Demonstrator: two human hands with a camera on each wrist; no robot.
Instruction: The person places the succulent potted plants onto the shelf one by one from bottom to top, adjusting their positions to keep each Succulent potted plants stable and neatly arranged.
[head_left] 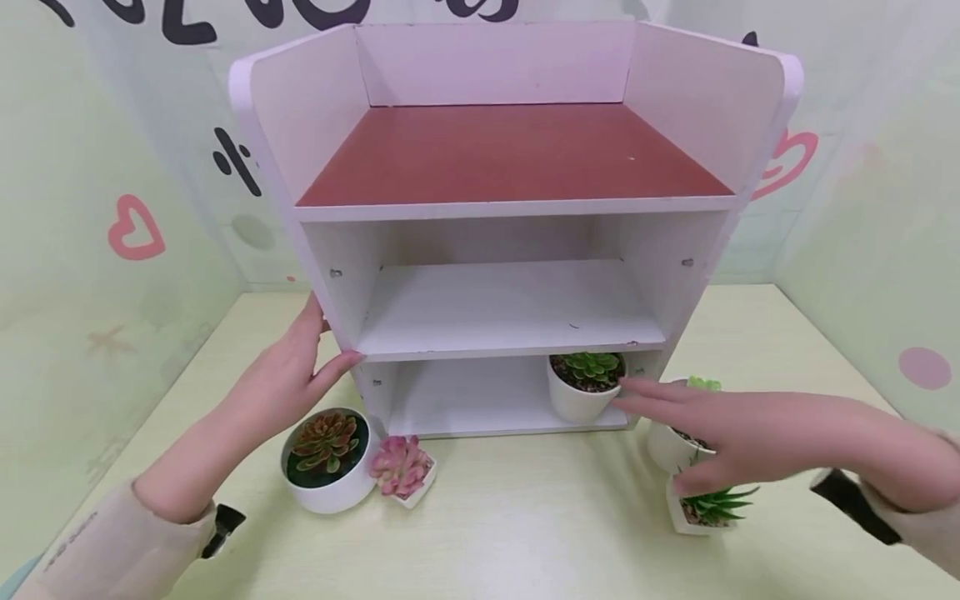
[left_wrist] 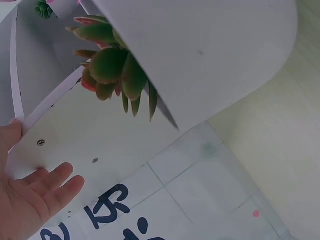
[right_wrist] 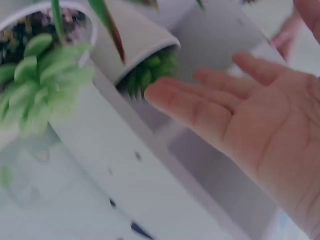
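A white, round, smooth-sided pot (head_left: 576,407) stands at the right end of the bottom shelf, near its front edge; it holds dark soil and a green rosette succulent (head_left: 591,365). The right hand (head_left: 712,422) is beside it, released, fingers straight and fingertips at the pot's right side; I can't tell whether they touch.

The shelf belongs to a white board unit (head_left: 495,307) with a red-brown top board (head_left: 517,158). At its left side the left hand (head_left: 273,387) grasps nothing: the thumb rests on the front edge, the other fingers loosely extended along the outer side.

On the pale wood-toned table (head_left: 525,521), near and left, a wide white round bowl (head_left: 330,500) holds a reddish-green succulent (head_left: 327,442). Just right of it, a small white angular pot (head_left: 417,493) carries a pink rosette plant (head_left: 401,465). Over on the right, partly covered by the right hand, are a white round planter (head_left: 666,446) and, nearer, a white square-edged pot (head_left: 684,521) with a spiky green plant (head_left: 717,504).

The left wrist view gives the unit's outer left panel with its screws (left_wrist: 41,143), which the head view hides. The right wrist view shows the right palm, and the planter's plump pale-green leaves (right_wrist: 42,82), mostly blocked from the head view.
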